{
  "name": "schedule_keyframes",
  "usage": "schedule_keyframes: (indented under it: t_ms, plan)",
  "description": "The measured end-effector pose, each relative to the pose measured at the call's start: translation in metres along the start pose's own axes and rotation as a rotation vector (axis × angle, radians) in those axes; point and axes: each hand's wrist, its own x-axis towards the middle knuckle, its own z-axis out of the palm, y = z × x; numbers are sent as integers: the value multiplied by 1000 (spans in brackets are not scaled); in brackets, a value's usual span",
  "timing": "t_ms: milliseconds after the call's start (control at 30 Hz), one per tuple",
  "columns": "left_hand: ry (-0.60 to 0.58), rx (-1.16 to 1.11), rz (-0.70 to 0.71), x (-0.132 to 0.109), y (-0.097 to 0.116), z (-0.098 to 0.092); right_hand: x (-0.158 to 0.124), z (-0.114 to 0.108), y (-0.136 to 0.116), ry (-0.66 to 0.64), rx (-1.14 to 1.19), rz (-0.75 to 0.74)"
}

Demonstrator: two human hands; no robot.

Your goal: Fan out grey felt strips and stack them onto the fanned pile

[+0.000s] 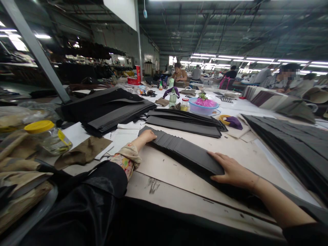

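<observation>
While the left hand curls its fingers over the far left end of a fanned stack of grey strips, whether pinching it I cannot tell, the right hand lies unclenched on it, fingers spread over the top, thumb at the near side. The stack slants near the front edge of the table; farther from that edge lie a second grey pile and a pale blue basin.

no readable text or labels
</observation>
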Motion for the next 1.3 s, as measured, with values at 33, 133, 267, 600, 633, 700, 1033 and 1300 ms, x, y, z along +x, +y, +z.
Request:
schedule_keyframes:
  t_ms: [33,133,267,600,633,700,1033,1300]
  plan:
    - [4,-5,2,0,-1,1,0,1,1,1,-3,-3]
    - [30,-16,8,1,-4,4,0,2,3,25,-5,-15]
    - [57,-26,11,3,-7,10,0,2,2,36,-6,-19]
    - [100,-144,-5,10,-15,8,2,4,1,15,3,-7]
    - [96,-174,-8,10,-15,7,2,5,2,19,3,-8]
    - [91,-244,-11,9,-13,5,2,7,3,35,4,-7]
    - [-349,-1307,-207,-48,12,5,4,7,6,32,11,-25]
    - [-572,-1321,-260,-113,91,64,1,5,7,62,75,-27]
